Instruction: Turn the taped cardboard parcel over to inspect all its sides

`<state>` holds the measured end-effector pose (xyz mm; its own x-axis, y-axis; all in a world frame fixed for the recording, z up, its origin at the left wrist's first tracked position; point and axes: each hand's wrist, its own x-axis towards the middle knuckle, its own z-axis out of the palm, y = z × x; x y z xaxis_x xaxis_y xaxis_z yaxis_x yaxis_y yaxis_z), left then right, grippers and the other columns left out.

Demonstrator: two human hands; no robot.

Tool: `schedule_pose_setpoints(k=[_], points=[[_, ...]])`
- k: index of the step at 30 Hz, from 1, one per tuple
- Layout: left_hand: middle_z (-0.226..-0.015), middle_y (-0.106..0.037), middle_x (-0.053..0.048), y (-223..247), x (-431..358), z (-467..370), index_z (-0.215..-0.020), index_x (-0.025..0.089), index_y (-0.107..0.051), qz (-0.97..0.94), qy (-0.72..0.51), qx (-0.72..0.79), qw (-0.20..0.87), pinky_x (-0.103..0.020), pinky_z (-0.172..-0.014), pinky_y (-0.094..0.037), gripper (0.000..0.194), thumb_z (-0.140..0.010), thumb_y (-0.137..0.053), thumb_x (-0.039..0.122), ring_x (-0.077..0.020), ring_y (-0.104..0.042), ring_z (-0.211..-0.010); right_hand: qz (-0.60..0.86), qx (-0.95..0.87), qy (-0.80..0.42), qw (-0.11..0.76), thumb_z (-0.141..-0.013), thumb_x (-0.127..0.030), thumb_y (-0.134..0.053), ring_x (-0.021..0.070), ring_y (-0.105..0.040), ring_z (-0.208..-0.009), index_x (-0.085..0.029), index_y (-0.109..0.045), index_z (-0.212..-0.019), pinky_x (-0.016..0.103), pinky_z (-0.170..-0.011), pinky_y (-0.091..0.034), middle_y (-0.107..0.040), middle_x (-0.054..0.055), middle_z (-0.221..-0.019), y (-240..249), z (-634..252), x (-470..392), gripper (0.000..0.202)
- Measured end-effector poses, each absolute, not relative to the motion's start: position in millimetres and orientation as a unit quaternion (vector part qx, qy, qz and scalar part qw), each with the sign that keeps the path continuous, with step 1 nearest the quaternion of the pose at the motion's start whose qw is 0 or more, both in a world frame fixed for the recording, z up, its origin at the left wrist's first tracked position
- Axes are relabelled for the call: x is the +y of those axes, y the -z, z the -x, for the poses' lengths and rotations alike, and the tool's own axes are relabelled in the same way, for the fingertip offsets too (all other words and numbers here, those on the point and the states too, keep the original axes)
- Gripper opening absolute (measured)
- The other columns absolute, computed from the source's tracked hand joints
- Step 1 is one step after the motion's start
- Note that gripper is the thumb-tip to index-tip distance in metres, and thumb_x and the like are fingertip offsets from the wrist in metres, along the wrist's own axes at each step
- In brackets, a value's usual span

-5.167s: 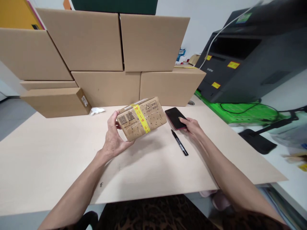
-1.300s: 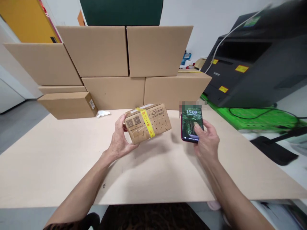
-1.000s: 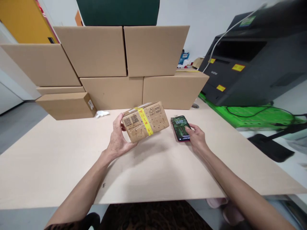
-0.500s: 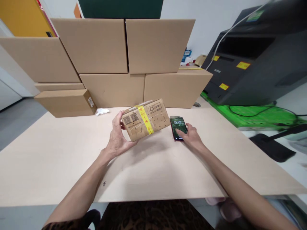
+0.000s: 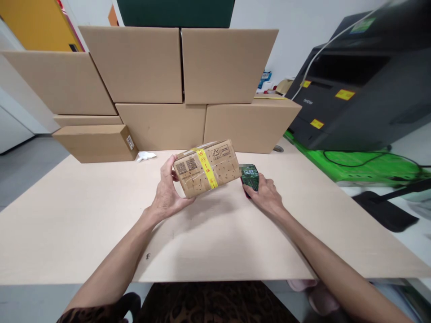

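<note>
My left hand (image 5: 167, 190) grips the left end of a small cardboard box (image 5: 220, 168), with the thumb below and the fingers at the back. The box is tilted, its right end higher, and carries a strip of yellow tape, printed marks and two square codes. To its right, my right hand (image 5: 267, 194) is closed around the lower part of a smartphone (image 5: 249, 175). The lit screen reads 15:09 over a dark green picture. Thumb on the left edge, fingers on the right edge. Whether the phone still touches the table cannot be made out.
Large cardboard boxes (image 5: 161, 128) are stacked along the back of the table (image 5: 84, 224). A flat carton (image 5: 97, 146) and crumpled white paper (image 5: 146, 155) lie at the back left. On the right, a dark printer (image 5: 336, 103) stands above a bright green surface (image 5: 353, 166).
My right hand's thumb has moved from the phone's screen to its left edge, and the fingers have closed around it. The left hand keeps the box in much the same pose.
</note>
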<state>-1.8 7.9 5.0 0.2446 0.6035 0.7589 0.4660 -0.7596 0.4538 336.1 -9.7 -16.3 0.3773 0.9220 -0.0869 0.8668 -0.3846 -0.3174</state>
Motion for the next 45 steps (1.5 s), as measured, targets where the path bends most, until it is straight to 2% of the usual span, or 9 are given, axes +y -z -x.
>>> schedule_pose_setpoints(k=[11,16,21,25,30,35,38,42,45], points=[[-0.163,-0.041,-0.020,-5,8,1,-0.171,0.032,-0.012,-0.785,-0.513,0.340,0.066,-0.042,-0.083,-0.062,0.134,-0.064,-0.092,0.035,-0.0303,-0.064,-0.119,0.817,-0.556,-0.099,0.116,-0.101,-0.058,-0.048,0.0464,-0.054,-0.141,-0.004,-0.030,-0.167,0.056,-0.111,-0.048,-0.056,0.031,-0.148,22,-339,-11,0.088],[-0.163,-0.042,-0.021,-5,7,2,-0.171,0.031,-0.014,-0.787,-0.511,0.338,0.071,-0.041,-0.087,-0.062,0.129,-0.067,-0.091,0.036,-0.0331,-0.062,-0.128,0.792,-0.579,-0.075,0.180,-0.097,-0.056,-0.052,0.0485,-0.054,-0.138,-0.002,-0.042,-0.160,0.063,-0.112,-0.046,-0.059,0.032,-0.145,29,-344,-7,0.084],[-0.165,-0.040,-0.020,-10,6,10,-0.172,0.033,-0.015,-0.779,-0.520,0.331,0.113,-0.043,-0.093,-0.062,0.135,-0.066,-0.096,0.046,-0.0351,-0.062,-0.132,0.620,-0.680,-0.144,0.364,-0.087,-0.076,-0.063,0.0457,-0.039,-0.156,-0.014,-0.040,-0.164,0.065,-0.128,-0.033,-0.044,0.026,-0.167,17,-334,-9,0.102],[-0.163,-0.045,-0.017,-21,5,18,-0.168,0.032,-0.029,-0.710,-0.590,0.329,0.199,-0.050,-0.111,-0.056,0.127,-0.065,-0.095,0.066,-0.0380,-0.058,-0.140,0.488,-0.731,-0.256,0.402,-0.084,-0.076,-0.073,0.0410,-0.031,-0.163,-0.030,-0.029,-0.170,0.065,-0.132,-0.028,-0.033,0.016,-0.177,-4,-308,-9,0.107],[-0.155,-0.052,-0.010,-33,13,30,-0.155,0.033,-0.045,-0.597,-0.686,0.349,0.226,-0.050,-0.124,-0.045,0.112,-0.062,-0.093,0.072,-0.0385,-0.045,-0.154,0.471,-0.738,-0.250,0.414,-0.098,-0.078,-0.049,0.0383,-0.038,-0.160,-0.026,-0.036,-0.168,0.065,-0.131,-0.030,-0.042,0.019,-0.172,5,-281,17,0.088],[-0.159,-0.047,-0.010,-40,23,44,-0.150,0.034,-0.043,-0.482,-0.746,0.408,0.211,-0.047,-0.125,-0.042,0.107,-0.062,-0.097,0.059,-0.0361,-0.040,-0.158,0.562,-0.769,-0.167,0.255,-0.106,-0.058,-0.048,0.0448,-0.036,-0.158,-0.018,-0.047,-0.164,0.067,-0.125,-0.034,-0.037,0.026,-0.173,25,-261,39,0.070],[-0.167,-0.041,-0.009,-44,22,49,-0.151,0.035,-0.039,-0.459,-0.742,0.434,0.226,-0.049,-0.118,-0.049,0.101,-0.069,-0.092,0.058,-0.0376,-0.039,-0.158,0.540,-0.824,-0.096,0.143,-0.110,-0.043,-0.046,0.0423,-0.047,-0.148,-0.020,-0.058,-0.155,0.060,-0.118,-0.042,-0.038,0.024,-0.171,25,-246,45,0.052],[-0.167,-0.041,-0.012,-45,19,47,-0.152,0.032,-0.038,-0.450,-0.737,0.437,0.251,-0.046,-0.108,-0.056,0.104,-0.066,-0.093,0.055,-0.0391,-0.044,-0.155,0.529,-0.838,-0.068,0.114,-0.112,-0.028,-0.037,0.0341,-0.058,-0.129,-0.013,-0.073,-0.129,0.049,-0.114,-0.045,-0.061,0.023,-0.148,24,-242,52,0.043],[-0.164,-0.044,-0.014,-41,20,44,-0.151,0.028,-0.041,-0.457,-0.738,0.430,0.247,-0.043,-0.110,-0.055,0.107,-0.063,-0.095,0.057,-0.0377,-0.046,-0.154,0.558,-0.821,-0.055,0.108,-0.109,-0.021,-0.035,0.0349,-0.059,-0.123,-0.007,-0.074,-0.118,0.049,-0.113,-0.044,-0.065,0.027,-0.135,26,-255,50,0.043]])
